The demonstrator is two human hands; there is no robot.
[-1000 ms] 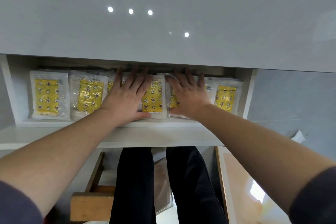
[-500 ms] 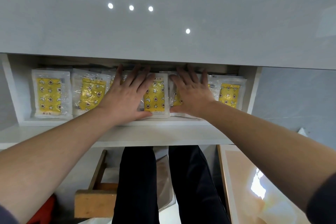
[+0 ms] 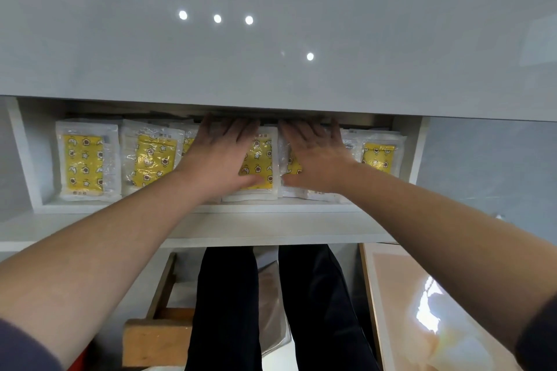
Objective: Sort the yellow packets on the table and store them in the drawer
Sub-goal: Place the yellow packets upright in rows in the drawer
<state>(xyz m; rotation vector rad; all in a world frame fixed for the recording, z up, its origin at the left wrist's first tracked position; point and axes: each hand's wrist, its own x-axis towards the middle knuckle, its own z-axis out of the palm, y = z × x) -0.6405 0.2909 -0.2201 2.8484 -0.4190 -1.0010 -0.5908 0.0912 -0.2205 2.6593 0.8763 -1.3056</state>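
Nearest the camera, two bare forearms reach forward out of dark sleeves [image 3: 18, 349]. The left forearm [image 3: 120, 250] runs in from the lower left and the right forearm [image 3: 437, 235] from the lower right. Between them, lower down, are legs in dark trousers [image 3: 229, 304]. A wooden stool [image 3: 156, 337] is left of the legs, and a pale glossy board [image 3: 422, 310] lies beneath the right forearm.

Both arms cross the white front rim of the open drawer [image 3: 271, 230]. The left hand [image 3: 223, 156] lies palm down, fingers straight and slightly spread, pressed flat on the middle of the row of yellow packets [image 3: 150, 156]. The right hand [image 3: 316, 156] lies just beside it in the same flat pose. The thumbs point toward each other, near but apart. Neither hand curls round anything.

The packets lie inside the drawer in one row from wall to wall, clear wrappers over yellow patterned inserts. Between the thumbs, the middle packet [image 3: 259, 166] shows, partly under the left palm. Only a strip of yellow shows from the packet under the right hand [image 3: 291, 164]. Out from the left hand lie a mostly covered packet, then a crinkled one, then the outermost packet [image 3: 84, 159], flat beside the drawer's left wall. Out from the right hand, the last packet [image 3: 378, 156] lies by the right wall.

The fingertips reach into the shadow where the bench [image 3: 271, 75] overhangs the drawer's back, and what lies further in is hidden. Beyond the hands, the grey glossy bench top carries four bright light reflections [image 3: 217, 19].
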